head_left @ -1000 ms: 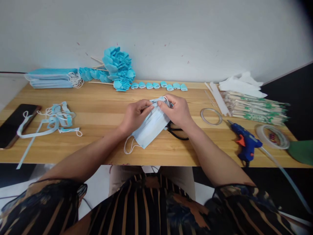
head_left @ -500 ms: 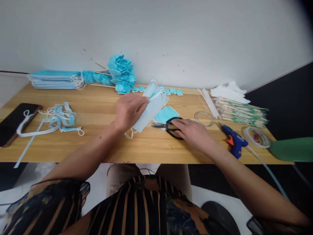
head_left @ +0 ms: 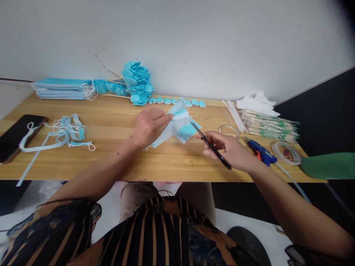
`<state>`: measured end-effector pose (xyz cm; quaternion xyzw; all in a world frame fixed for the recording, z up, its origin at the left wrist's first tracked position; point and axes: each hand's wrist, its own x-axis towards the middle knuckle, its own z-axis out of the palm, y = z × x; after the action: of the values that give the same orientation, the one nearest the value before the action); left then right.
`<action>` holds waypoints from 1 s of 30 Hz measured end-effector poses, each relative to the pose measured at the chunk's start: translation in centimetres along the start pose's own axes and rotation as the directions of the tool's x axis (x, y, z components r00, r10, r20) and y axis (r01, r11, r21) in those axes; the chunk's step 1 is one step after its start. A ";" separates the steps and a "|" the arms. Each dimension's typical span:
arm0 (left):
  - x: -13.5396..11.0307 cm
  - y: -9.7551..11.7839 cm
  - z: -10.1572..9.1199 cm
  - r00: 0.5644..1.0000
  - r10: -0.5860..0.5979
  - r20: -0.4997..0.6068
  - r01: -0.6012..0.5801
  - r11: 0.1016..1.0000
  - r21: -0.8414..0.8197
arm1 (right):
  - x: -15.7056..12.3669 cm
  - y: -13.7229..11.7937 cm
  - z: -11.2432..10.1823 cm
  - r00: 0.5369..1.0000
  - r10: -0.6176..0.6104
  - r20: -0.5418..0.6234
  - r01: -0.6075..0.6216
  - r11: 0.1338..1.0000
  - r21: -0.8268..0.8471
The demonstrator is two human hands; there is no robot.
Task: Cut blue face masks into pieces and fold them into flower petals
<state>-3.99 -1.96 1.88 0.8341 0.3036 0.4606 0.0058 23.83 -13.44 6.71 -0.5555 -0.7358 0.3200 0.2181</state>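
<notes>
My left hand [head_left: 148, 125] pinches a light blue face mask [head_left: 173, 123] by its top edge and holds it tilted just above the wooden table [head_left: 111, 162]. My right hand [head_left: 230, 149] grips black scissors [head_left: 212, 146], blades pointing up-left toward the mask, tip close to it. A flat piece of blue mask fabric [head_left: 188, 131] lies on the table under the held mask.
At the back lie a stack of blue masks [head_left: 59, 88], a blue flower of folded masks [head_left: 137, 83] and a row of small blue petals [head_left: 177, 101]. Cut straps [head_left: 59, 135] and a phone [head_left: 16, 136] lie left. Tape rolls [head_left: 229, 130], a glue gun [head_left: 260, 152] and chopstick packs [head_left: 270, 125] lie right.
My right hand let go of the mask, reached to the scissors on the table and lifted them toward the mask. My left hand raised the mask alone.
</notes>
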 end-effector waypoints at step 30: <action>0.0 1.1 0.3 0.896 0.438 -0.075 -0.405 0.874 0.268 | 1.7 -2.3 2.2 0.960 0.209 0.185 -0.259 0.915 0.311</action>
<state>-3.18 -2.77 2.04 0.8417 0.1686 0.4642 -0.2182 20.29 -12.74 6.80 -0.5696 -0.6136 0.5035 0.2134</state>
